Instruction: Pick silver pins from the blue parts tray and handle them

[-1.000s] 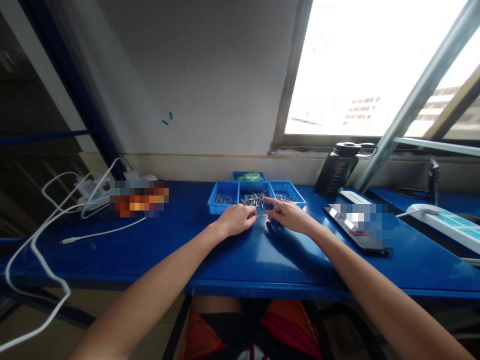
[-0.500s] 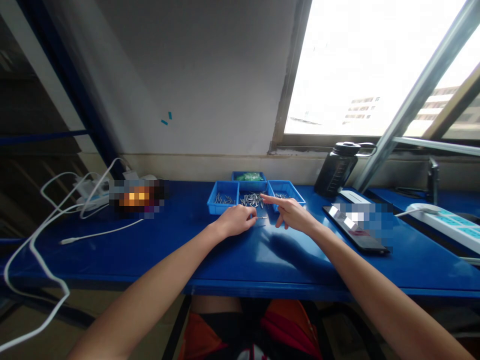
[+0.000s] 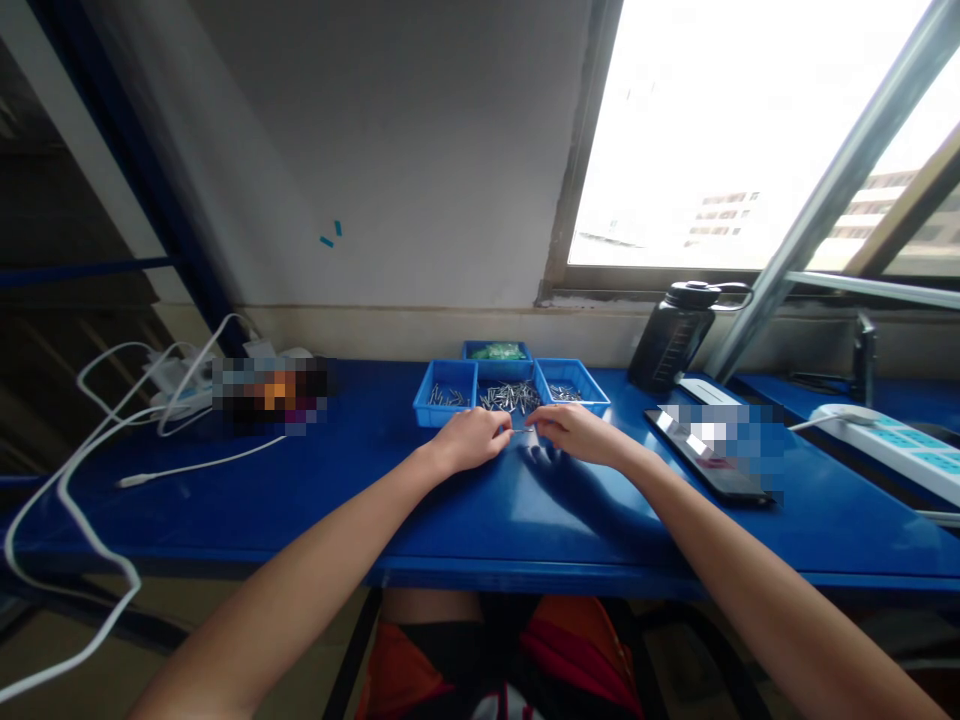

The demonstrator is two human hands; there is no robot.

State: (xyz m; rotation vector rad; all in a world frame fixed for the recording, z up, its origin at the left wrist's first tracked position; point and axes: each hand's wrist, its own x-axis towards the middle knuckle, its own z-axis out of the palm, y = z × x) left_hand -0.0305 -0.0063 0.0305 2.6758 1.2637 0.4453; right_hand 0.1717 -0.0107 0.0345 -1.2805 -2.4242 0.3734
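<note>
Just in front of the blue bins, my left hand (image 3: 472, 438) pinches one end of a thin metal piece (image 3: 522, 430), like a small screw or pin. My right hand (image 3: 574, 432) has its fingertips closed at the other end of the piece, whose tip is hidden there. Behind the hands, a pile of similar silvery pieces (image 3: 510, 397) lies between the left blue bin (image 3: 422, 412) and the right blue bin (image 3: 596, 385). Both of those bins hold more small metal pieces. A third blue bin (image 3: 469, 352) at the back contains green items (image 3: 499, 352).
On the blue table (image 3: 337, 520), a black bottle (image 3: 671, 340) and a dark phone-like slab (image 3: 712, 465) stand and lie to the right, near a white power strip (image 3: 892, 445). White cables (image 3: 67, 480) and a blurred-out object (image 3: 277, 390) are at the left.
My right hand has come down and left, from a pointing finger spread to fingertips closed at the metal piece. My left hand has stayed nearly still, holding it.
</note>
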